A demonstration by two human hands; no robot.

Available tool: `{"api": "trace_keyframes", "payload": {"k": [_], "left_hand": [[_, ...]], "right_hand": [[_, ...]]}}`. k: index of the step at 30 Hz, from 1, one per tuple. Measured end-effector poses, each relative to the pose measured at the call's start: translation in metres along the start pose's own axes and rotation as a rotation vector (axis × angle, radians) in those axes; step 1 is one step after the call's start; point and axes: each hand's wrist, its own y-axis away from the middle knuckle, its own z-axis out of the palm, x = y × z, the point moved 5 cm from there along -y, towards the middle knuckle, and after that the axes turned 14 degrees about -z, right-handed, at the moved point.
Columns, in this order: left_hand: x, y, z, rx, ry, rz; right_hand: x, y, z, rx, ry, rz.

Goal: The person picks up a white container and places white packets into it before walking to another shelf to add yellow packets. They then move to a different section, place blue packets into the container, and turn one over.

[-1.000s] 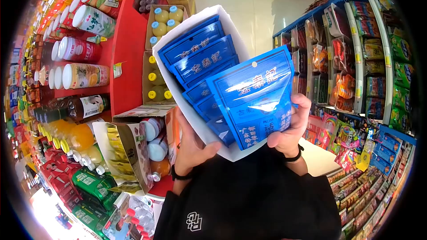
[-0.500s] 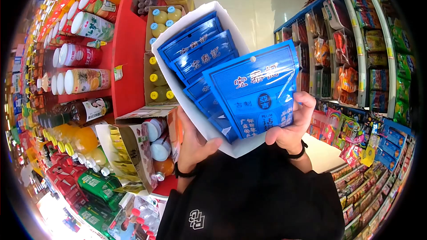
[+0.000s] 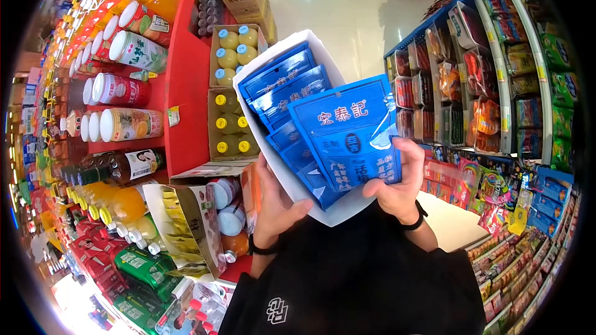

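A white open box (image 3: 253, 125) stands tilted in front of my chest, with several blue packets (image 3: 297, 96) stacked inside it. My left hand (image 3: 279, 208) grips the box by its lower left side, thumb over the near edge. In my right hand (image 3: 400, 183) is a single blue packet (image 3: 347, 130) with red and white lettering, pinched at its lower right corner between thumb and fingers. This packet overlaps the right side of the box and hides part of the stack.
Red shelving (image 3: 186, 87) with jars and bottles rises on the left. Cartons of yellow drinks (image 3: 233, 121) stand beyond the box. An open carton of yellow packets (image 3: 186, 229) is at lower left. Racks of packaged snacks (image 3: 484, 111) line the right.
The packet in my right hand has shifted slightly left and down, closer over the box. The box has moved slightly right and down in view with my left hand on it.
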Motion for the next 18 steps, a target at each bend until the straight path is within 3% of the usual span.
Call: {"api": "trace_keyframes", "payload": {"k": [3,6,7,11,18], "left_hand": [[-0.001,-0.001,-0.002,-0.005,0.01,0.005],[0.0,-0.003,-0.004,-0.004,0.0,0.018],[0.001,-0.003,-0.004,-0.006,0.008,0.021],[0.002,-0.002,-0.003,-0.003,0.063,0.025],[0.001,-0.007,-0.006,-0.004,0.071,0.02]], "right_hand": [[-0.001,-0.002,0.002,-0.047,0.06,-0.005],[0.004,0.0,0.0,0.035,-0.012,0.075],[-0.001,-0.007,0.001,-0.043,0.21,0.079],[0.004,-0.008,0.003,0.045,0.153,0.156],[0.012,-0.017,0.007,0.007,0.033,0.235]]}}
